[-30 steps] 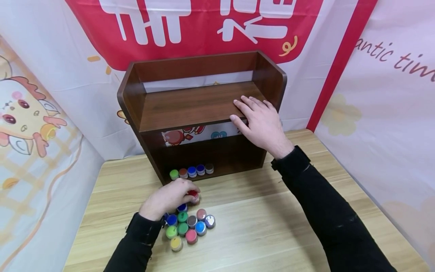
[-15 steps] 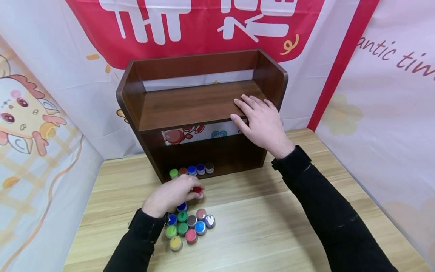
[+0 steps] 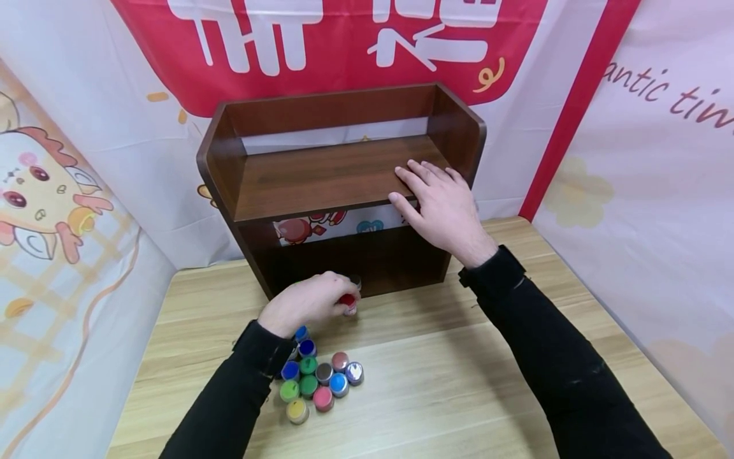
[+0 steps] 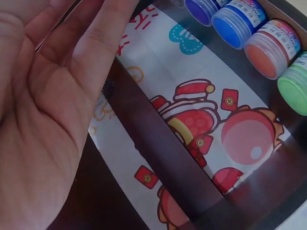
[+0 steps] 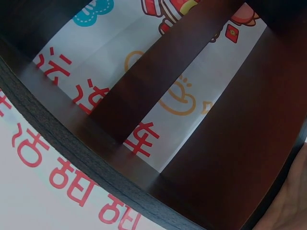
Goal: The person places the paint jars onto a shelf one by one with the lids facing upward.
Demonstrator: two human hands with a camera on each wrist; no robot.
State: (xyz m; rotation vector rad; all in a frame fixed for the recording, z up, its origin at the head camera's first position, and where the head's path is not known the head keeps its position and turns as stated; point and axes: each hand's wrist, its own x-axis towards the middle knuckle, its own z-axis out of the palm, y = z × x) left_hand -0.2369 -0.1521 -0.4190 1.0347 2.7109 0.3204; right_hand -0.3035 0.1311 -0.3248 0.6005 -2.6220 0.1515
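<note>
My left hand (image 3: 309, 302) pinches a red paint pot (image 3: 348, 302) at the front edge of the lower shelf. In the head view this hand covers most of the row of pots there, and a dark pot (image 3: 356, 281) peeks out just beyond the fingers. The left wrist view shows the row's blue pot (image 4: 235, 24), brownish-orange pot (image 4: 269, 52) and green pot (image 4: 296, 86), while the left palm (image 4: 48, 100) hides what the fingers hold. My right hand (image 3: 440, 213) rests flat, fingers spread, on the right end of the wooden shelf unit's upper board (image 3: 327, 175).
Several more paint pots stand in a cluster on the table (image 3: 436, 382), among them a yellow pot (image 3: 297, 411), a pink pot (image 3: 323, 399) and a light blue pot (image 3: 339, 385). Printed cloth (image 3: 344, 51) hangs behind the shelf unit and along both sides.
My left hand has carried the red paint pot forward and to the right, from over the table to the lower shelf's edge. The right hand has stayed in place.
</note>
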